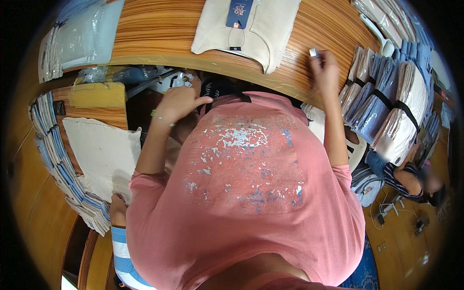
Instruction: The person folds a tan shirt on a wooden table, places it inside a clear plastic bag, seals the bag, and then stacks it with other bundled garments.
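A folded cream garment [268, 36] lies on the wood-grain table [159, 34] in front of me, its lower end reaching the near edge. On it rests a navy hang tag [238, 13] with a string loop. My right hand [326, 72] is over the table to the right of the garment, fingertips pinched on a small white label [312, 52]. At the near edge, left of the garment, my left hand [180, 104] holds nothing that I can see; its thumb stands apart, and the other fingers are partly hidden.
Plastic-bagged garments [87, 36] are piled at the table's far left. Strapped bundles of bagged clothes [374, 108] stand at the right, beside a white plastic handle [379, 31]. White cloth [104, 150] covers a lower left surface. Other people sit at lower left and far right.
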A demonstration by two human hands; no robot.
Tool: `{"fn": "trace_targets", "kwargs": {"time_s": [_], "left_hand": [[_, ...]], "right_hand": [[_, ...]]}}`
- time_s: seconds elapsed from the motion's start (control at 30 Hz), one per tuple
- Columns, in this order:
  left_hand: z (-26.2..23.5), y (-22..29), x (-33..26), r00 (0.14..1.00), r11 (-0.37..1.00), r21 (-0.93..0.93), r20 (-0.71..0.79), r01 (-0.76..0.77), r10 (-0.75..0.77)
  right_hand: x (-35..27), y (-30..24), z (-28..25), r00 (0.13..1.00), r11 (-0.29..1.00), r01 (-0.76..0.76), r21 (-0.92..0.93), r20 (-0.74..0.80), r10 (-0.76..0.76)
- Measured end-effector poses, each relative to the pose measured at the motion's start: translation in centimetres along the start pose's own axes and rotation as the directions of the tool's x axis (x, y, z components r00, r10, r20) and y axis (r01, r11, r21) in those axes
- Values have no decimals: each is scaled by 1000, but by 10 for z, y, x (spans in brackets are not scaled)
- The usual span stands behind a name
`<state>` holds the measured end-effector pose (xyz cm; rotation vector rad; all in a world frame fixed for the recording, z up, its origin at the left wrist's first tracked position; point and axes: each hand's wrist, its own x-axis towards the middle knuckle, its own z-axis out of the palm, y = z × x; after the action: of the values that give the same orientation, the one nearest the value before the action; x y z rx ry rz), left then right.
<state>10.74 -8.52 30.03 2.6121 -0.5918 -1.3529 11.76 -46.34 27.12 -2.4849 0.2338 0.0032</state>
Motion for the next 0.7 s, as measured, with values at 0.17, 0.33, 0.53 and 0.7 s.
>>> {"fn": "trace_targets", "kwargs": {"time_s": [0.17,0.33,0.53,0.7], "left_hand": [[-57,-3,18,826,916,-227,-539,-331,165],[-71,16,104,640,661,-483,-769,-574,-6],[-72,28,130,707,505,-584,-702,-635,78],[-87,16,114,535,731,-203,-806,-651,252]], "right_hand": [[39,40,-12,783,902,-85,-424,-588,-203],[47,-68,34,1000,942,-21,336,22,14],[59,-113,96,993,824,-98,558,2,117],[48,-98,79,940,488,-280,827,134,313]]}}
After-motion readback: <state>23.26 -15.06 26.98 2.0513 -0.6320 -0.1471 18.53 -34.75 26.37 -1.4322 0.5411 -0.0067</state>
